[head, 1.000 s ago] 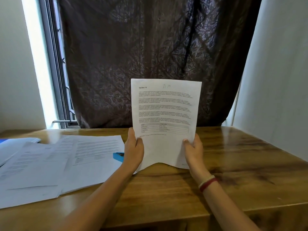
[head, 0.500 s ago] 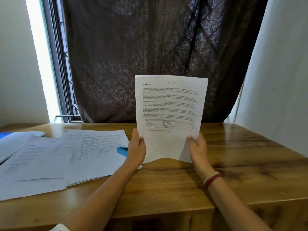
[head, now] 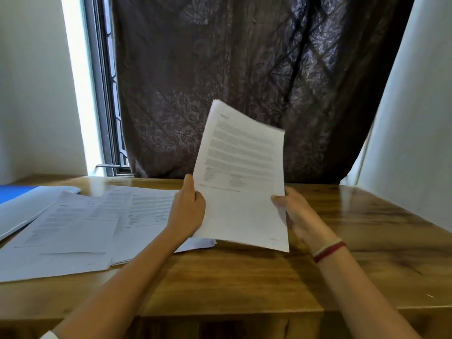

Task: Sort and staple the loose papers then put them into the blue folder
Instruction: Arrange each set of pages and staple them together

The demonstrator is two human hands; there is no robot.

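Note:
I hold a stack of printed white papers (head: 241,172) upright above the wooden table, tilted a little to the right. My left hand (head: 188,209) grips its lower left edge, thumb on the front. My right hand (head: 296,211) grips the lower right edge. More loose printed sheets (head: 80,226) lie spread over the left of the table. A corner of the blue folder (head: 12,193) shows at the far left, under another white sheet. No stapler is visible in the head view.
The wooden table (head: 342,265) runs to its front edge near me. A dark curtain (head: 232,81) hangs behind it, a window (head: 102,94) at the left and a white wall (head: 415,143) at the right.
The held stack has tilted clockwise and its bottom edge has dropped lower toward me. The blue object beside my left hand is hidden now.

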